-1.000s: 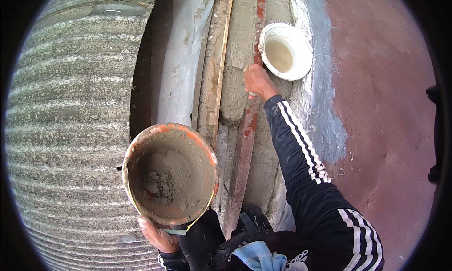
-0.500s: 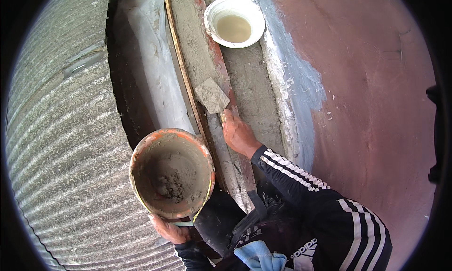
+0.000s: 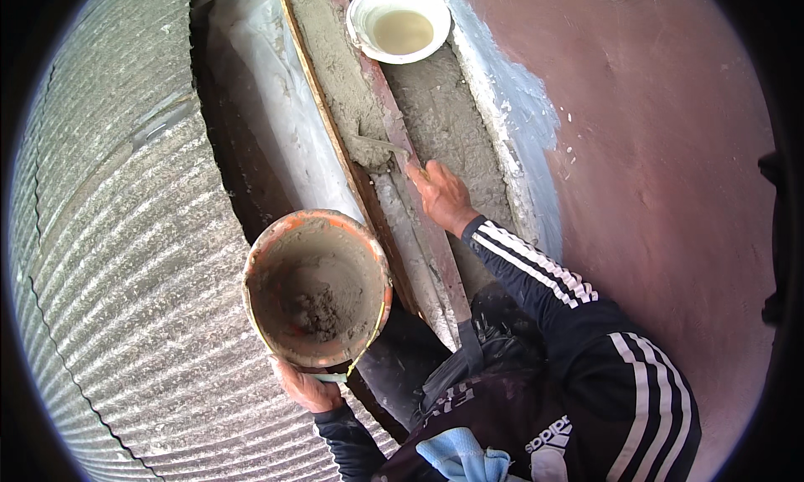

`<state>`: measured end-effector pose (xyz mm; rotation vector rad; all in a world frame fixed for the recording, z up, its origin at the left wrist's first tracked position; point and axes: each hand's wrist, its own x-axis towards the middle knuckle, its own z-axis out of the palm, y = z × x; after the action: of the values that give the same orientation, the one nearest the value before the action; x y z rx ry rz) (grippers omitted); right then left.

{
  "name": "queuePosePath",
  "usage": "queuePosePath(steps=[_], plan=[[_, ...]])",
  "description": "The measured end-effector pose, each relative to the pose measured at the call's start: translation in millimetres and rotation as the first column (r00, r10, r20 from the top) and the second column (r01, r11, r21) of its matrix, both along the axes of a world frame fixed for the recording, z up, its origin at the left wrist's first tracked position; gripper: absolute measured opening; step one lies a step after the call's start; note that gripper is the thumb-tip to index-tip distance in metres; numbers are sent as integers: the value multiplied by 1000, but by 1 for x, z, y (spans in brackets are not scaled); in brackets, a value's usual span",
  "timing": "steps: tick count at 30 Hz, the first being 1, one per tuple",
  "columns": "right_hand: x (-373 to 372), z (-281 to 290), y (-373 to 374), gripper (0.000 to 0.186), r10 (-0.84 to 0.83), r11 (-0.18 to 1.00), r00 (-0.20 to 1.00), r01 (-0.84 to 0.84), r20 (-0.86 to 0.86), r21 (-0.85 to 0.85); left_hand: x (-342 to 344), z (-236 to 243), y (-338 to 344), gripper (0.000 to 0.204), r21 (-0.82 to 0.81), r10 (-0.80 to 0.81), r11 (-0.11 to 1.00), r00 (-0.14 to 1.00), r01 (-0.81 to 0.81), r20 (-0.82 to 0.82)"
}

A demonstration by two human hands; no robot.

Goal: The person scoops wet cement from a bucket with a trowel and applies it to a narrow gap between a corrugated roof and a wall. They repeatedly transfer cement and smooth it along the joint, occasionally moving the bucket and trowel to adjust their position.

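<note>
My left hand (image 3: 306,390) grips the lower side of an orange mortar-caked bucket (image 3: 289,260), by its pale handle grip. Loose wet mortar (image 3: 322,310) lies in the bottom of this tilted bucket. The fingers of my right hand (image 3: 444,199) are closed round the handle of a trowel (image 3: 381,144), mostly hidden by the hand. Its blade is turned nearly edge-on against a fresh lump of mortar (image 3: 370,157), at the near end of a grey mortar strip (image 3: 335,72). That strip runs between a wooden batten (image 3: 316,88) and a reddish straight bar (image 3: 389,113).
A white bucket (image 3: 358,21) of cloudy water stands at the far end, on a rough mortar bed (image 3: 440,105). Corrugated roofing (image 3: 151,256) spreads to the left, beside a dark gap holding plastic sheeting (image 3: 289,122). A red-brown surface (image 3: 662,147) with a blue-grey painted band (image 3: 523,105) lies right.
The trowel blade has turned from lying flat to edge-on, and a lump of mortar now shows beneath it. My right hand has moved slightly away and right; the view has shifted.
</note>
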<state>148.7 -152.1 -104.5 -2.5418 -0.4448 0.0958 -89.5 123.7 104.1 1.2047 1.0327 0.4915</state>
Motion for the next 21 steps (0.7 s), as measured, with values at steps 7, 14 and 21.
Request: queuePosePath(steps=[7,14,21], plan=[[-24,106,-12,45,-49,959,999,49,-8,278,21,30,11,36,103,-120,987,992,125,-46],[-25,232,56,16,586,788,809,-583,48,200,33,73,31,35,286,-259,917,961,278,-102],[-75,257,132,17,629,775,773,-616,83,-141,27,92,2,29,296,-357,878,927,375,-115]])
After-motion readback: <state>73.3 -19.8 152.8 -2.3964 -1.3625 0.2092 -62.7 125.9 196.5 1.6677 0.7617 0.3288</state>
